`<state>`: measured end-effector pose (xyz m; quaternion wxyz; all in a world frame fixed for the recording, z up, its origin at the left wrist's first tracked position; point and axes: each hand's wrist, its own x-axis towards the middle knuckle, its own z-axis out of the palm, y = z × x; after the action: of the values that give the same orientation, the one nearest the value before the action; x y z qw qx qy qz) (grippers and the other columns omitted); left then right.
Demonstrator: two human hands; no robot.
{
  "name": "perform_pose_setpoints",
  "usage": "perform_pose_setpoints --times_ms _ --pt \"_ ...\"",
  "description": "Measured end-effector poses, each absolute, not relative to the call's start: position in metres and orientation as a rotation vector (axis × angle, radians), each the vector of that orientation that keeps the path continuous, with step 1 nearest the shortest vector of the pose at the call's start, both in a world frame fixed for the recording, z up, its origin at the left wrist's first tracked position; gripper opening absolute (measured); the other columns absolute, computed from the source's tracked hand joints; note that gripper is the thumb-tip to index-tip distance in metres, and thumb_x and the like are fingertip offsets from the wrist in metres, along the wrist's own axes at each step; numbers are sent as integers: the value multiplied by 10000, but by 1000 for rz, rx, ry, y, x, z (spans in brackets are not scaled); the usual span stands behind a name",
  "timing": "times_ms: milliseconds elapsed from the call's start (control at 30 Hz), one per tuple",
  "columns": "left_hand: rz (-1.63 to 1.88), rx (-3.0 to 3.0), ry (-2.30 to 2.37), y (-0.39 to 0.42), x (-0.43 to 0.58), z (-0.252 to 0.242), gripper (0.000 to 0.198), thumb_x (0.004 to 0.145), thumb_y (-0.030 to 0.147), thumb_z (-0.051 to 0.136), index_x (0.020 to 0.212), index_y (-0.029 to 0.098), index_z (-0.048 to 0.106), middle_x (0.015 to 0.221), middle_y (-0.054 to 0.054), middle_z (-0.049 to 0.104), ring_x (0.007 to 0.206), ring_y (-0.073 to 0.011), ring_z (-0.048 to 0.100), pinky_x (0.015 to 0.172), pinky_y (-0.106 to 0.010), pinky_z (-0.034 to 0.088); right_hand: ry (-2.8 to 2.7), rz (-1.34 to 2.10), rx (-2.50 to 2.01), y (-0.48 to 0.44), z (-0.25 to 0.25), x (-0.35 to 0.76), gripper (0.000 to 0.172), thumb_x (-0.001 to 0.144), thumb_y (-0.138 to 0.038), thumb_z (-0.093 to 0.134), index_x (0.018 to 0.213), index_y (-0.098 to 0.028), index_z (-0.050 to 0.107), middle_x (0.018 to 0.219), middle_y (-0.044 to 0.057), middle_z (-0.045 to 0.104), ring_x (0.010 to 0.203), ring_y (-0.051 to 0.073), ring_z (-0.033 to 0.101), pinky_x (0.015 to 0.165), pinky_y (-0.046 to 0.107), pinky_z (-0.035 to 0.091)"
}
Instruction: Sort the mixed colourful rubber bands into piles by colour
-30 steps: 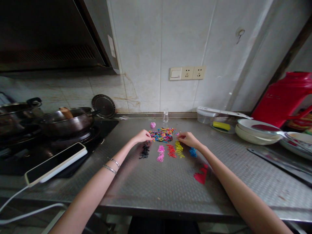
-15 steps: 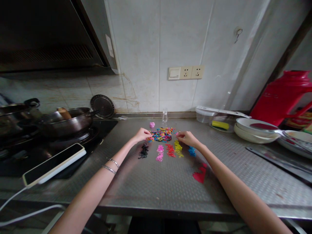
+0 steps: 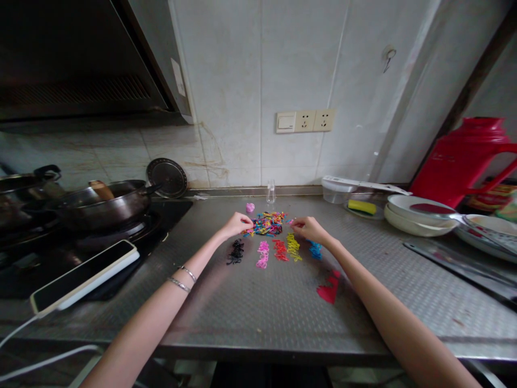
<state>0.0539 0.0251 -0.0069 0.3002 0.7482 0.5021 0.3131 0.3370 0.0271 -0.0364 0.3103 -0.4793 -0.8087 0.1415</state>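
Mixed pile of coloured bands (image 3: 268, 222): toward back edge of steel counter (image 3: 226, 312). Left hand (image 3: 235, 225): fingers pinched closed at pile's left side, contents unclear. Right hand (image 3: 311, 230): pinched closed near right side, contents unclear. Black bands (image 3: 236, 252): nearer front edge.

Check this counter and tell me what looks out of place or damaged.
A red scrap with a ragged edge lies near the right forearm, apart from the single-colour piles; it looks torn. A phone on a white cable lies partly over the black stove top, an odd spot.
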Motion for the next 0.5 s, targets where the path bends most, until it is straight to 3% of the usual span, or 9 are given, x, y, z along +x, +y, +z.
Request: perform_pose_setpoints --times_ms 167,500 --pt "751 2287 1168 20 91 -12 171 638 191 550 679 105 691 669 -47 661 614 -126 556 619 -222 403 -2115 335 -1262 32 -38 340 263 696 -227 479 798 -110 691 663 30 668 609 118 574 569 178 396" --pt "547 2493 1047 15 129 -25 205 634 155 517 693 113 708 664 -47 668 626 -134 564 636 -214 400 -2113 305 -1272 38 -42 340 258 682 -211 494 819 -136 700 718 30 685 644 127 586 582 179 403"
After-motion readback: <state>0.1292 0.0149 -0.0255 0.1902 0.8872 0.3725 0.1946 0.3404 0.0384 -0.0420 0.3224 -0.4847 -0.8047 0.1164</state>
